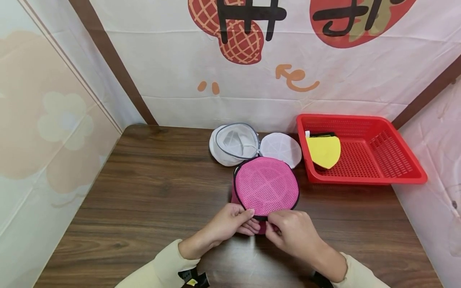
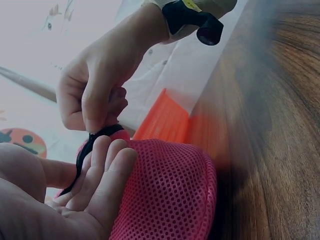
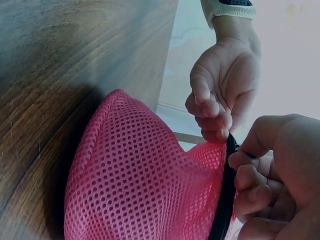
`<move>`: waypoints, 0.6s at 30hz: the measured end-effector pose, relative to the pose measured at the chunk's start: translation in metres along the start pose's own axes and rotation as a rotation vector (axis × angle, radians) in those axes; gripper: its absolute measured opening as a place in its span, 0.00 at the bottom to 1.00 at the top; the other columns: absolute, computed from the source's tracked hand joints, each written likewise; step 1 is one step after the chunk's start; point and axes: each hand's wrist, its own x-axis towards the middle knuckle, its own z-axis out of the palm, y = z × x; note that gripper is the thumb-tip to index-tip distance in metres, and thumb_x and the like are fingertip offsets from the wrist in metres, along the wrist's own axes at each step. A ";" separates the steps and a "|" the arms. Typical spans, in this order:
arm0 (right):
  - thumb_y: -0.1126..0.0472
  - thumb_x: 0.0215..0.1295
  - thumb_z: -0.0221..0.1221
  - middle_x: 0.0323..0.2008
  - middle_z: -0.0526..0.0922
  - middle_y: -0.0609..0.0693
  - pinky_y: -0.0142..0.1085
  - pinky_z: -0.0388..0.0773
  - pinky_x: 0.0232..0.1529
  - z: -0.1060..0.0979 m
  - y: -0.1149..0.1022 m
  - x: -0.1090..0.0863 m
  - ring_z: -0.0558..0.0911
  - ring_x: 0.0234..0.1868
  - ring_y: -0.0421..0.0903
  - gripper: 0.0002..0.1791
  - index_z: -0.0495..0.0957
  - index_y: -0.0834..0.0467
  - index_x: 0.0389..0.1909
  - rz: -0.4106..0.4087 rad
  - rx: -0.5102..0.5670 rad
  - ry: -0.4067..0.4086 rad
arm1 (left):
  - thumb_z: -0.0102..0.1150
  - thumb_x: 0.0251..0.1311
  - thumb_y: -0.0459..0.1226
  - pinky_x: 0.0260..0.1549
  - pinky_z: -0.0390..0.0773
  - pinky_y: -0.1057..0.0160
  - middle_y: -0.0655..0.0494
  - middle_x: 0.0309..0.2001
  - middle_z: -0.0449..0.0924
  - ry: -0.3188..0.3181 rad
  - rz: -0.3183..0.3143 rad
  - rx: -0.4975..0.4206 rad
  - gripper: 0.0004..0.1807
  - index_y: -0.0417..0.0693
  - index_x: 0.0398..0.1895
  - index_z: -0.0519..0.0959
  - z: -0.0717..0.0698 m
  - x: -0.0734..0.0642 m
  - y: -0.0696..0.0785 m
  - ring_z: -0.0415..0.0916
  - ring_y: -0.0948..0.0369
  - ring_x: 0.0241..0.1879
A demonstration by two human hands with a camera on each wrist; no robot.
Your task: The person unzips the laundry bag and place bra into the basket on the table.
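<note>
A pink mesh laundry bag (image 1: 266, 186) with a black zipper edge stands on the table, its round lid facing up. At its near rim my left hand (image 1: 234, 220) pinches the black edge, thumb on top and fingers beneath. Right beside it, my right hand (image 1: 297, 232) pinches the zipper edge between thumb and curled index finger; the zipper pull itself is hidden by the fingers. The right wrist view shows the bag's mesh side (image 3: 135, 175) bulging below the black zipper band (image 3: 223, 200).
Behind the pink bag lie a white mesh bag (image 1: 225, 158) with a grey rim and a round white piece (image 1: 281, 148). A red basket (image 1: 363, 180) at the back right holds a folded yellow item (image 1: 324, 151) and something black. The wooden table (image 1: 144, 200) meets a printed cloth wall.
</note>
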 end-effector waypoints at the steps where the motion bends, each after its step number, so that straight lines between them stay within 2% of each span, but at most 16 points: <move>1: 0.63 0.49 0.63 0.17 0.58 0.32 0.21 0.52 0.16 -0.001 0.001 -0.001 0.56 0.19 0.29 0.16 0.66 0.45 0.16 0.007 0.002 0.001 | 0.49 0.77 0.34 0.43 0.88 0.54 0.30 0.37 0.85 0.002 -0.001 0.001 0.19 0.18 0.42 0.77 0.000 0.000 0.000 0.87 0.57 0.35; 6: 0.63 0.47 0.63 0.17 0.56 0.31 0.20 0.50 0.16 -0.004 0.005 -0.003 0.54 0.19 0.28 0.16 0.65 0.45 0.15 0.043 0.007 0.008 | 0.48 0.77 0.33 0.44 0.87 0.51 0.30 0.37 0.85 0.000 -0.004 0.005 0.19 0.18 0.42 0.77 -0.001 0.000 0.001 0.87 0.54 0.35; 11: 0.64 0.44 0.62 0.16 0.56 0.31 0.20 0.51 0.17 -0.007 0.008 -0.005 0.54 0.19 0.28 0.16 0.64 0.44 0.14 0.068 0.004 0.008 | 0.48 0.77 0.33 0.42 0.88 0.54 0.31 0.37 0.85 -0.014 -0.007 0.012 0.19 0.18 0.42 0.77 -0.002 -0.001 0.002 0.87 0.55 0.35; 18: 0.65 0.42 0.62 0.16 0.54 0.32 0.23 0.52 0.16 -0.016 0.013 -0.005 0.54 0.18 0.29 0.18 0.62 0.44 0.13 0.150 -0.024 -0.049 | 0.48 0.77 0.32 0.42 0.88 0.55 0.32 0.36 0.85 -0.021 -0.013 0.015 0.18 0.18 0.42 0.77 -0.003 -0.002 0.005 0.87 0.54 0.36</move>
